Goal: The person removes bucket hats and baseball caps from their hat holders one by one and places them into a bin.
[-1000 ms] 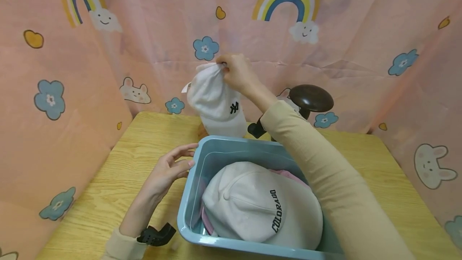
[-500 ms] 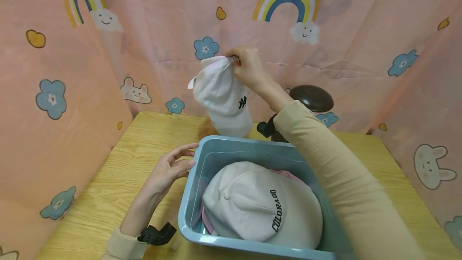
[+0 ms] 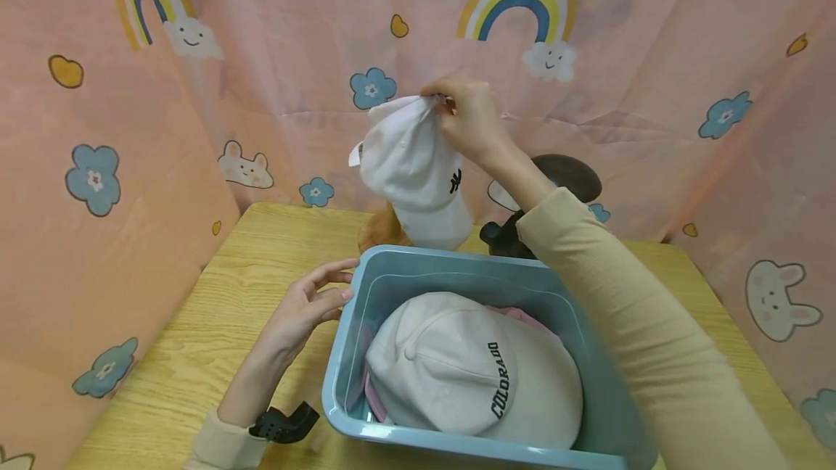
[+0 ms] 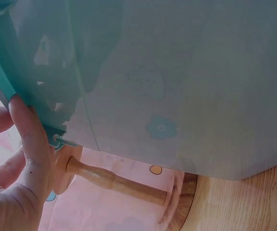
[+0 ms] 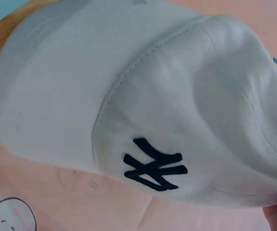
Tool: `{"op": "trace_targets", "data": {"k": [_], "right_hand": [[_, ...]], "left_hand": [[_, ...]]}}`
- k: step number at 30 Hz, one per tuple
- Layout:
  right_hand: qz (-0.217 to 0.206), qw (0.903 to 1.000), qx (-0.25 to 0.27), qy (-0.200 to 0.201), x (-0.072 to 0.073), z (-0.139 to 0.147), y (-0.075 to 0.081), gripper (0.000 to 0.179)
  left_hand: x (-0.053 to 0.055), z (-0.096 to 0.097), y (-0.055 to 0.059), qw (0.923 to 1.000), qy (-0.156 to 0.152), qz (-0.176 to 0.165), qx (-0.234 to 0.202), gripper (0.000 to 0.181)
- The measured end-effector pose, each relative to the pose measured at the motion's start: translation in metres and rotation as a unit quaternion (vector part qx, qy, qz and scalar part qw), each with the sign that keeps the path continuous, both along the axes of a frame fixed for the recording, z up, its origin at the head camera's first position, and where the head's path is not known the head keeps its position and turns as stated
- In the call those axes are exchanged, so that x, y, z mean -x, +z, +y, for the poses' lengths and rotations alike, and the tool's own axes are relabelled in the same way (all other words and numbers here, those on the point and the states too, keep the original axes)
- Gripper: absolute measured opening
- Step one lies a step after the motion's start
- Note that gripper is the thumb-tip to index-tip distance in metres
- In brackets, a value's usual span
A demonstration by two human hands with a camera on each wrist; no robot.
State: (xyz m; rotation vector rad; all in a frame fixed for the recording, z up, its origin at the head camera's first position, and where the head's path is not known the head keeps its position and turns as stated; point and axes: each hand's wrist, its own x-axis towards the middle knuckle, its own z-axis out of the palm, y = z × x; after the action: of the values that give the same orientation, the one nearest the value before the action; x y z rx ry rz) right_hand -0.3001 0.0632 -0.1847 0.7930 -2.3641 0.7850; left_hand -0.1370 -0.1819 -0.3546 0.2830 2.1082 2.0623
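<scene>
With my right hand (image 3: 473, 118), I pinch the top of a white baseball cap (image 3: 408, 158) above the far edge of a blue tub. The cap hangs brim down, and its black interlocked-letter logo (image 5: 156, 164) shows in the right wrist view. My left hand (image 3: 303, 310) touches the tub rim (image 3: 424, 440) at the left side, fingers loosely bent against it. Inside the tub lies a larger white cap (image 3: 437, 368) lettered COLORADO. Something pink (image 3: 522, 316) pokes out from beneath it, mostly hidden.
Behind the tub, a round wooden piece (image 3: 379, 233) is partly covered by the hanging cap; the left wrist view shows a wooden stand with a turned post (image 4: 112, 180). A dark brown stand with a rounded top (image 3: 571, 176) is behind my right arm. Pink printed cloth surrounds the wooden table (image 3: 215, 289).
My right hand has moved to the right and a little upward with the white cap, uncovering more of the wooden piece behind it. The left hand and the tub have stayed in place.
</scene>
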Motion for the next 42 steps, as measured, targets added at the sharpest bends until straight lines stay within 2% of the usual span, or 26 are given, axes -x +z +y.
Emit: {"op": "trace_targets", "data": {"k": [4,13,23,34,42], "right_hand": [[0.010,0.9999,0.010,0.005,-0.005,0.006,0.004,0.029],[0.000,0.9996,0.028,0.010,-0.016,0.020,0.012,0.029],[0.038,0.9984,0.041,0.004,-0.029,0.033,0.020,0.029],[0.032,0.9983,0.049,0.001,-0.045,0.049,0.027,0.027],[0.069,0.9951,0.071,0.007,-0.059,0.058,0.033,0.024]], "left_hand": [[0.000,0.000,0.000,1.0000,0.001,0.000,0.001,0.049],[0.000,0.001,0.000,1.0000,0.002,0.001,0.001,0.049],[0.000,0.002,0.001,1.0000,0.001,0.008,0.005,0.049],[0.001,0.002,0.001,1.0000,0.003,0.006,0.007,0.049],[0.001,0.002,0.000,1.0000,0.002,0.003,0.005,0.049]]}}
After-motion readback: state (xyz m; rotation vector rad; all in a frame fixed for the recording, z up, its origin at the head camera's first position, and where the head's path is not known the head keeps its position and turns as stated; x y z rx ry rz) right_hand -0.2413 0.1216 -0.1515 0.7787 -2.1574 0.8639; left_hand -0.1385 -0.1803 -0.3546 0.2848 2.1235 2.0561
